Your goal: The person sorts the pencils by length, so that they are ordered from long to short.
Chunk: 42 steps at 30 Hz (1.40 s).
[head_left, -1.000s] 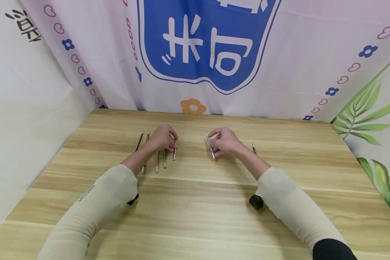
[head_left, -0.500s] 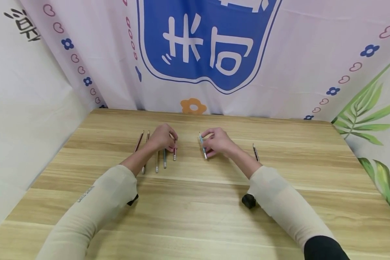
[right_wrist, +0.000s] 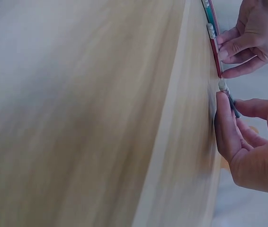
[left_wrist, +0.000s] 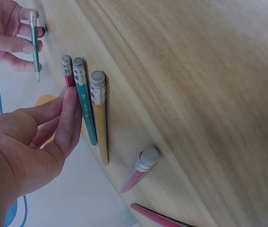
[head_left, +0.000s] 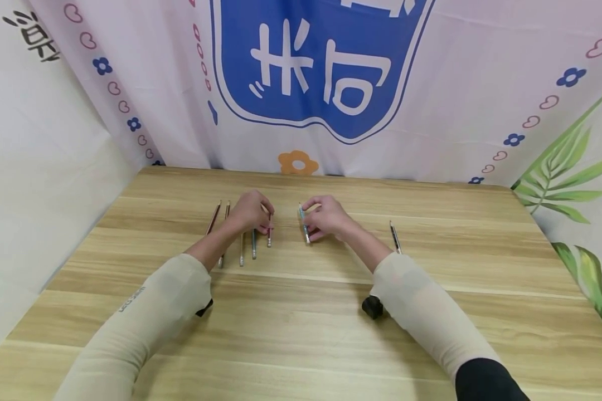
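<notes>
My left hand [head_left: 251, 213] pinches a red pencil [head_left: 269, 238] lying on the table, its eraser end toward me. Beside it lie a green-blue pencil [left_wrist: 84, 99] and a yellow pencil [left_wrist: 99, 120], both apart from the fingers in the left wrist view. Across a short gap, my right hand [head_left: 327, 216] holds a light blue-green pencil [head_left: 307, 236] between thumb and fingers, its point away from me. Whether that pencil touches the table I cannot tell. Parts of both held pencils are hidden by fingers.
Two dark red pencils, one at the far left [head_left: 213, 218] and another [head_left: 222, 260] partly behind my left wrist, lie on the wooden table [head_left: 291, 323]. A dark pencil [head_left: 394, 236] lies beside my right forearm. A printed curtain [head_left: 180, 111] hangs behind the table's far edge.
My right hand has moved left with the blue-green pencil, closer to the red one. More of the dark pencil at right now shows. The left hand stays in place.
</notes>
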### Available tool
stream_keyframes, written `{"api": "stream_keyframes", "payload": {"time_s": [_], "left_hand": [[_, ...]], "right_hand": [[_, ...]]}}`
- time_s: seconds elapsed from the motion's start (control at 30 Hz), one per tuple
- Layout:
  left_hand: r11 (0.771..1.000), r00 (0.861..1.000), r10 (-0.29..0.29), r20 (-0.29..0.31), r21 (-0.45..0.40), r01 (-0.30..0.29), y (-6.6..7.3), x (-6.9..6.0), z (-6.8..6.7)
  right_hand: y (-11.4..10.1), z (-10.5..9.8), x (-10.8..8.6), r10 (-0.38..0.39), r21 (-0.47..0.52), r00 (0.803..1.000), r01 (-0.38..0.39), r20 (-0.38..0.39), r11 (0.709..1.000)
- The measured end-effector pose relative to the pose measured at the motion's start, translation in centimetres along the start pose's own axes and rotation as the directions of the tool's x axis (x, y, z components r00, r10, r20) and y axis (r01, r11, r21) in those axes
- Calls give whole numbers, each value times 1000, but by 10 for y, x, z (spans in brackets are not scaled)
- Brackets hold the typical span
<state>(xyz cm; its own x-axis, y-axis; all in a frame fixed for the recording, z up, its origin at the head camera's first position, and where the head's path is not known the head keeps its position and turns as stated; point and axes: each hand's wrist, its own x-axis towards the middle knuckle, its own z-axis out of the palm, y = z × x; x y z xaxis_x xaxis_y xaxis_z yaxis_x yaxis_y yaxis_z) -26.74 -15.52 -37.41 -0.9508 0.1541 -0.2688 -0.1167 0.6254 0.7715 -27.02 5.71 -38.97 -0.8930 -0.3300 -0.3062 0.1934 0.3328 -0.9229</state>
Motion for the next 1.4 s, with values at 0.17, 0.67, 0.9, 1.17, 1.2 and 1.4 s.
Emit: {"api": "stream_keyframes", "payload": {"time_s": [0.17, 0.67, 0.9, 1.17, 1.2, 1.4], "left_hand": [[1000, 1000, -3, 12, -6, 3, 1, -1, -2], [999, 1000, -16, 20, -29, 16, -2, 1, -5], [1000, 1000, 1, 4, -24, -1, -4, 1, -4], [999, 1000, -3, -4, -33, 3, -6, 1, -4], [1000, 1000, -4, -3, -30, 3, -5, 1, -4], [1000, 1000, -7, 7, -23, 8, -6, 1, -5]], "right_hand": [[-3, 8, 4, -4, 7, 1000, 4, 2, 1000], [-10, 27, 15, -15, -6, 1000, 15, -20, 1000], [-13, 33, 16, -20, -39, 999, 19, -26, 999], [-15, 39, 18, -29, -72, 999, 26, -42, 997], [-16, 40, 18, -31, -74, 999, 27, -43, 997], [-22, 46, 18, -31, -115, 998, 23, -62, 993]]}}
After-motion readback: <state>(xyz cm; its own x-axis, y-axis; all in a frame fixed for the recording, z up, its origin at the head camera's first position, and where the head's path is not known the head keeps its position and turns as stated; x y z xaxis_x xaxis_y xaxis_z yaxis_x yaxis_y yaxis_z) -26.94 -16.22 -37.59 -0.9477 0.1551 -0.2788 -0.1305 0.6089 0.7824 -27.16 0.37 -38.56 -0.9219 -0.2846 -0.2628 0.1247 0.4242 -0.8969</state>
